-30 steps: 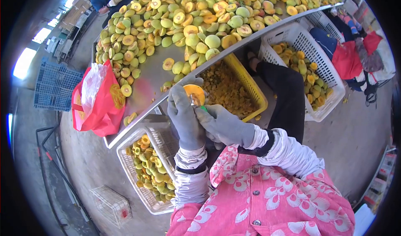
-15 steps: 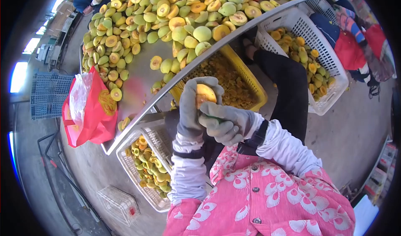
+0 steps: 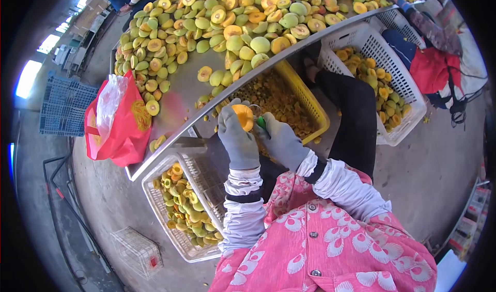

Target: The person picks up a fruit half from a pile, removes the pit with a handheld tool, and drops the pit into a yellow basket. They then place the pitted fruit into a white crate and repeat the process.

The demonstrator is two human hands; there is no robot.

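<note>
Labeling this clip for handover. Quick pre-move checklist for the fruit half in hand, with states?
1. Left hand grips the fruit half: ok.
2. Cut face turned toward the camera: ok.
3. Right hand holds the green-handled tool at the fruit: ok.
4. Tool tip seated in the fruit: cannot tell.
5. Yellow basket sits under the hands: ok.
6. White basket at the left side has room: ok.

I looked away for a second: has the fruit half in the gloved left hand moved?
Yes. The fruit half in the left hand sat lower half a second ago; it is now nearer the table edge.
</note>
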